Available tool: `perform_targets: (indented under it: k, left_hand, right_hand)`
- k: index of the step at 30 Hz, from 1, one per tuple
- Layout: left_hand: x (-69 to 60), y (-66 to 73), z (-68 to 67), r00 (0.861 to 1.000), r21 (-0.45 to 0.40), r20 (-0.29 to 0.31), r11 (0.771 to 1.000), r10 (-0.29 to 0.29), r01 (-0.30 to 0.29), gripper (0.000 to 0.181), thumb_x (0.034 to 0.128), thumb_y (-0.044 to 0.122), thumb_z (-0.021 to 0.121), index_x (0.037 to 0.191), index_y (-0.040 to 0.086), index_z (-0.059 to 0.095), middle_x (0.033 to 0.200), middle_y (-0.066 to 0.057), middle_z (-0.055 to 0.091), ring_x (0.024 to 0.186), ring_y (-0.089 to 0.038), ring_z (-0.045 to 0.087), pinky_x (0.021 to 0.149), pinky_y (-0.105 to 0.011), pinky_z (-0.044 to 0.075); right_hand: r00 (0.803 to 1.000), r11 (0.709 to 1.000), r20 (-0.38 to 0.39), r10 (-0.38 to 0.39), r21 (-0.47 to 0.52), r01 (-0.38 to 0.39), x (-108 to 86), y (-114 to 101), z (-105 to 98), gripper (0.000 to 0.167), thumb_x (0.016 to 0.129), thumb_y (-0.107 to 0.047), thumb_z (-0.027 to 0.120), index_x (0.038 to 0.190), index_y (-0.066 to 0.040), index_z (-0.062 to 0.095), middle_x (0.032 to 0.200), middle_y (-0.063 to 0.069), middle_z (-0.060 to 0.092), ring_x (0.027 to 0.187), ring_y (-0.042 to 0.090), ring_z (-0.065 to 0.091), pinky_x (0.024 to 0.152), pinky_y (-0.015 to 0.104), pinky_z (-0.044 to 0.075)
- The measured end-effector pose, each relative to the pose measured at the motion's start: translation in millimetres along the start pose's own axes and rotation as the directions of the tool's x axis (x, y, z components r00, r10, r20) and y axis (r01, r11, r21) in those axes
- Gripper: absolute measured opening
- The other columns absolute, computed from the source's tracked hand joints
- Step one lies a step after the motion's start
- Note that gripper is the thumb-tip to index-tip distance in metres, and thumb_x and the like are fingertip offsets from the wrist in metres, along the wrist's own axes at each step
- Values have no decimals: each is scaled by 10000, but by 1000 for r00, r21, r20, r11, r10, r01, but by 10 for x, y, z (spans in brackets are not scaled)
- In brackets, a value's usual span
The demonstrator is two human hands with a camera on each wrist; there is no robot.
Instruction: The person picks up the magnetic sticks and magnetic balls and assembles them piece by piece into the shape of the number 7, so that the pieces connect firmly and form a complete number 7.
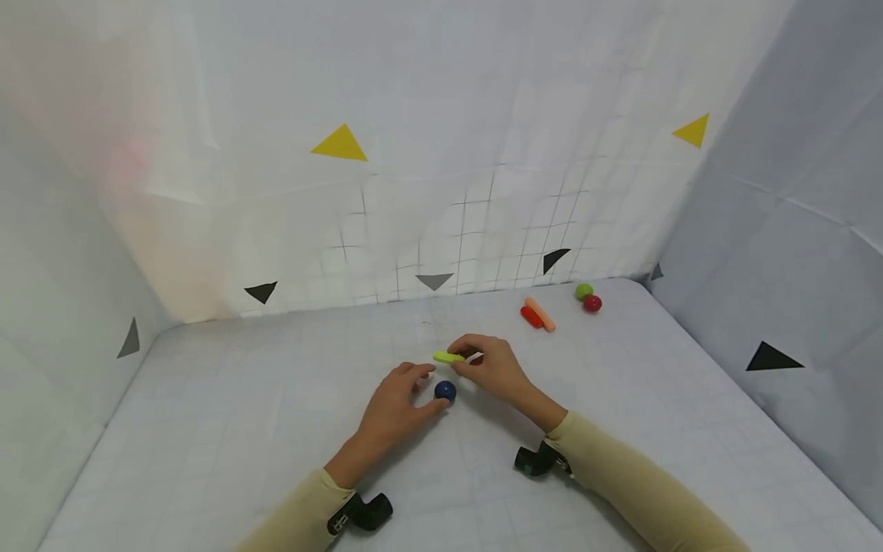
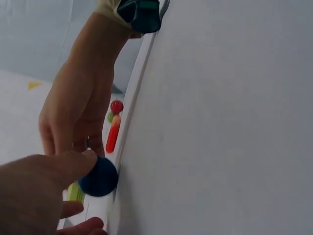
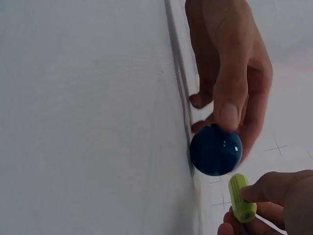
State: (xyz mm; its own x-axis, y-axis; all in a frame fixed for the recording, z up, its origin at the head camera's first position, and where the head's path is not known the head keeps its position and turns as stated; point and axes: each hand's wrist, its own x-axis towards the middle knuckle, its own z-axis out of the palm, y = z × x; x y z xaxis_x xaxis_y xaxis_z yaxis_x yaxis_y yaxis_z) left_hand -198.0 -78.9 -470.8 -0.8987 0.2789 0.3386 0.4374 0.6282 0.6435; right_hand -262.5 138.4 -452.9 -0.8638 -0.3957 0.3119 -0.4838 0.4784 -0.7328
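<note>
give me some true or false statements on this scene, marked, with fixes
1. The right hand pinches the blue ball. False: it pinches the yellow-green piece.
2. The blue ball is at the thumb of the left hand. True.
3. The red stick and orange stick lie between the hands. False: they lie farther out than both.
4. The green ball and red ball are next to each other. True.
</note>
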Motion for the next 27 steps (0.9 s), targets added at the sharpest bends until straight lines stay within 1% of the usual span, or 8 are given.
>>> perform_targets:
  k: [3,6,9,11,13,17,22,27]
  left_hand:
    - [96,98,122,998,7,37,999,46,-47,446,891,252,858,1265,55,718,1109,-66,672,886,-186,602,779,-370,520]
    - [146,117,138,998,-1,46,999,49,-49,412,885,154,855,1256,37,719,1119,-89,686,925,-212,641,822,-402,541]
    - [152,55,42,999,-5,6,999,-35,35,449,866,92,851,1280,39,684,1109,-100,697,932,-232,652,824,-432,543]
    - [149,-25,-44,995,-2,-40,996,-93,93,436,853,67,849,1257,57,687,1083,-88,699,910,-224,640,803,-429,535]
    - [140,-105,-122,987,-24,-70,990,-142,140,412,848,54,854,1231,86,704,1064,-64,693,878,-200,629,778,-405,533]
    - [104,-221,-213,985,-50,-73,987,-154,151,383,855,53,859,1212,136,750,1057,-36,674,832,-153,617,759,-366,536]
    - [56,-260,-262,990,-60,-55,990,-128,125,381,864,63,853,1228,119,753,1102,-42,673,800,-119,630,739,-347,556]
    - [30,-294,-298,985,-80,-63,984,-164,159,361,876,102,857,1218,123,743,1068,-17,718,811,-113,639,734,-353,543]
  right_hand:
    - [999,1000,-32,19,-2,-19,-4,30,-8,192,908,-36,801,1086,-100,764,1026,-23,746,926,153,688,764,304,592]
    - [998,999,-41,38,11,-37,-3,46,-21,197,908,-32,802,1093,-85,762,1037,-4,750,933,166,694,772,310,595]
    - [997,998,-41,58,26,-57,4,52,-33,196,903,-30,805,1088,-82,765,1039,3,753,939,177,699,778,324,598]
    - [997,997,-36,72,34,-70,11,53,-37,195,901,-29,806,1084,-86,767,1041,0,752,940,180,698,783,331,598]
    - [996,996,-32,87,40,-85,15,54,-37,195,900,-32,808,1082,-92,769,1045,-4,749,942,177,695,787,333,598]
    - [994,994,-21,103,46,-102,13,53,-26,195,902,-37,807,1085,-95,772,1056,0,745,941,176,693,785,331,598]
    - [996,995,-18,89,47,-88,4,45,-7,197,899,-26,806,1084,-84,772,1057,8,747,934,175,696,777,321,598]
    - [997,995,-7,79,61,-78,-18,6,2,185,901,-29,798,1077,-78,772,1052,7,747,933,181,696,775,327,598]
